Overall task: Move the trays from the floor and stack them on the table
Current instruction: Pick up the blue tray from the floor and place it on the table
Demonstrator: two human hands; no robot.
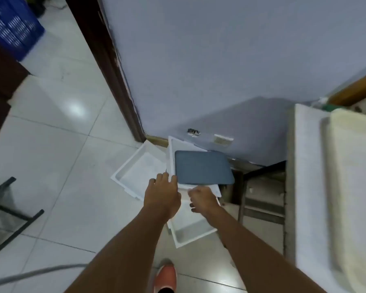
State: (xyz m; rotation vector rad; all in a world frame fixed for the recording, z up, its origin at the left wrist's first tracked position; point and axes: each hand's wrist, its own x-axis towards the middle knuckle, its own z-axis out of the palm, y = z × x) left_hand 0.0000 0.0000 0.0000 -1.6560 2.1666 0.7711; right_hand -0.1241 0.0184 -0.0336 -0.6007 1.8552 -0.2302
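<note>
Nearest of all, an orange shoe stands on the tiled floor, just short of the white tray that lies closest to the person. From here both bare arms reach forward and down over that tray toward a blue-grey tray, the landmark of the pile. The left hand lies at the blue-grey tray's near left corner, its fingers laid fairly flat and close together, the tips touching the rim of a white tray underneath; whether they have hooked under that rim I cannot tell. The right hand is at the blue-grey tray's near edge, fingers curled in narrowly around what looks like the white rim below, though blur hides the exact hold. Two hands on one side suits a wide, flat load that would tip if lifted by one corner. Left of the blue-grey tray another white tray lies flat and open on the floor. The pile probably leans as it does because the trays overlap one another against the wall beyond. Well to the right of the blue-grey tray is the desk, pale-topped, already carrying a cream tray, where the stack is meant to go.
</note>
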